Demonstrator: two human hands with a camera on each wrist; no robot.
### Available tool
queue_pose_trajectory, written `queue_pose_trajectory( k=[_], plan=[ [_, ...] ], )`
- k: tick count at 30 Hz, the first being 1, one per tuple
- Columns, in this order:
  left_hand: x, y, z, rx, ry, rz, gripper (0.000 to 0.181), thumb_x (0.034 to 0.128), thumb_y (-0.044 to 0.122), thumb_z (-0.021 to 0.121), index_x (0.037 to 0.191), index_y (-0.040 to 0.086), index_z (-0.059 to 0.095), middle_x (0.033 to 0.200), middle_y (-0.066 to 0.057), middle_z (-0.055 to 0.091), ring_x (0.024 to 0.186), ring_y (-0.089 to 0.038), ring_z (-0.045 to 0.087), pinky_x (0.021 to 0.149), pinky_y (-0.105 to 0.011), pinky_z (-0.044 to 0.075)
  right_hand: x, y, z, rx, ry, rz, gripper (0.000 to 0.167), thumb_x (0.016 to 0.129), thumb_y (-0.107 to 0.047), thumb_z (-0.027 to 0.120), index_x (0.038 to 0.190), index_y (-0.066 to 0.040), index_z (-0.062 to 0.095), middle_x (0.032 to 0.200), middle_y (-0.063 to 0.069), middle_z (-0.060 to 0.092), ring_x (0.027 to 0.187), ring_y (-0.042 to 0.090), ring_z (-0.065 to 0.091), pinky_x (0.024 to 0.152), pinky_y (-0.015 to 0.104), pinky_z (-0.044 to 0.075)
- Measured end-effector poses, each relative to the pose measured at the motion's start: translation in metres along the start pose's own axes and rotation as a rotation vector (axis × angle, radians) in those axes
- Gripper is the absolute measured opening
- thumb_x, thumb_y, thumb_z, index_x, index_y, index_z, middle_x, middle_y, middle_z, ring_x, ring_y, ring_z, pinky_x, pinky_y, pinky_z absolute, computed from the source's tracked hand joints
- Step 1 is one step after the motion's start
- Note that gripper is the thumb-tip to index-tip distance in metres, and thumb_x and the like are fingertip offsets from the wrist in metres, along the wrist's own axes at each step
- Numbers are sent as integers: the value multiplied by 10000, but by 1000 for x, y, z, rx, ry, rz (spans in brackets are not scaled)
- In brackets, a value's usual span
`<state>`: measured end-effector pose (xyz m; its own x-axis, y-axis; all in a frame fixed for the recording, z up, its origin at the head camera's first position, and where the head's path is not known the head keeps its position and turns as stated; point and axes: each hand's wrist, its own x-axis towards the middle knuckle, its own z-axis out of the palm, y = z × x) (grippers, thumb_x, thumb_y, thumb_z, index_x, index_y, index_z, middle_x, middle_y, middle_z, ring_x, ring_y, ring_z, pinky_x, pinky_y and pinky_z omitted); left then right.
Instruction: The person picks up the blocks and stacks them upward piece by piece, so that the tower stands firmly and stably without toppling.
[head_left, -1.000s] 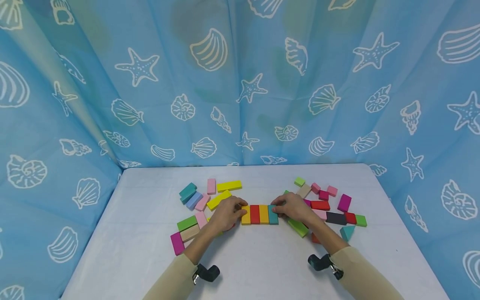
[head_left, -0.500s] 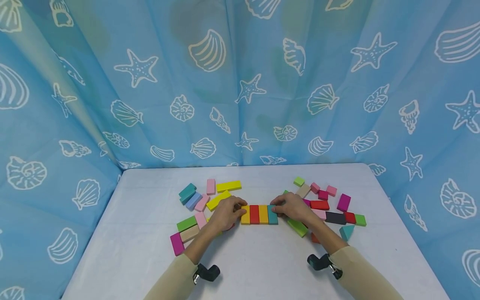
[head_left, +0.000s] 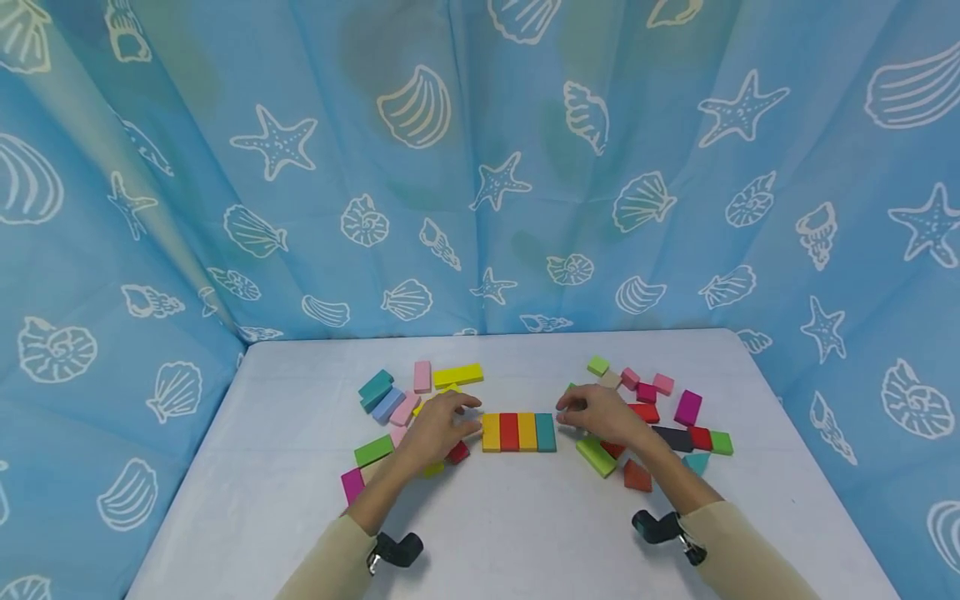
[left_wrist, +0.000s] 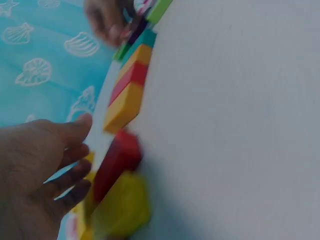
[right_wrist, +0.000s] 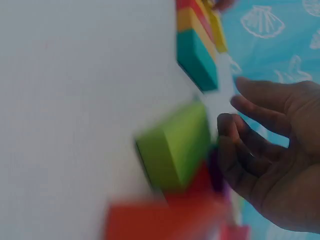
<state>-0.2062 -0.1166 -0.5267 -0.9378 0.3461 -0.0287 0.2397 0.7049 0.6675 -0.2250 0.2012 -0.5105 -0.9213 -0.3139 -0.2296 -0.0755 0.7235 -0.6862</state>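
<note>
Side by side in a row at the table's middle lie a yellow-orange block [head_left: 491, 432], a red block [head_left: 509, 432], a second yellow-orange block [head_left: 527, 432] and a teal block [head_left: 546, 432]. The left hand [head_left: 440, 428] is just left of the row, holding nothing, fingers loosely bent. Right of the teal block hovers the right hand [head_left: 600, 414], its fingers relaxed and apart from it. In the left wrist view a dark red block [left_wrist: 119, 160] and a yellow block [left_wrist: 122, 207] lie below the left hand. The right wrist view has a green block [right_wrist: 175, 145] beside the right hand.
Loose blocks lie to the left, among them a yellow bar [head_left: 458, 374], a green block [head_left: 373, 451] and a blue block [head_left: 387, 403]. On the right are a black block [head_left: 672, 438], a magenta block [head_left: 687, 407] and several others. A shell-patterned curtain [head_left: 480, 167] hangs behind the white table [head_left: 517, 533].
Both hands have come away from the ends of the row, the left hand to the left and the right hand to the right. The row of blocks stays together.
</note>
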Motion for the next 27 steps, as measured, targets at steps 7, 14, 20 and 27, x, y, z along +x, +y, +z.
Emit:
queue_pose_trajectory(
  k=[7, 14, 20, 27],
  plan=[
    [-19, -9, -30, 172, -108, 69, 454, 884, 323, 784, 1309, 204, 675, 1293, -6, 646, 1175, -201, 528, 955, -394, 512, -33, 5, -32, -213, -151, 65, 317, 768, -302, 878, 985, -178, 682, 826, -32, 609, 769, 160, 575, 667, 298, 509],
    [-23, -16, -30, 254, -182, 89, 513, 857, 332, 805, 1340, 247, 656, 1296, -36, 598, 1137, -180, 514, 856, -319, 533, -44, 3, -26, -397, -167, 25, 453, 653, -384, 941, 979, -210, 680, 831, -71, 599, 791, 130, 562, 660, 303, 527],
    [-23, -13, -27, 272, -139, 62, 399, 849, 358, 813, 1217, 234, 720, 1209, -11, 607, 1078, -160, 511, 828, -293, 521, -44, 6, -11, -442, -81, -40, 435, 650, -326, 955, 975, -246, 677, 899, -83, 598, 859, 111, 554, 670, 272, 534],
    [-22, -10, -24, 242, -140, 35, 337, 802, 324, 861, 1090, 268, 695, 1111, 29, 591, 1022, -153, 514, 780, -279, 532, -44, 4, 0, -387, -74, -96, 395, 732, -217, 912, 1017, -279, 647, 963, -123, 604, 970, 112, 568, 764, 294, 561]
  ],
)
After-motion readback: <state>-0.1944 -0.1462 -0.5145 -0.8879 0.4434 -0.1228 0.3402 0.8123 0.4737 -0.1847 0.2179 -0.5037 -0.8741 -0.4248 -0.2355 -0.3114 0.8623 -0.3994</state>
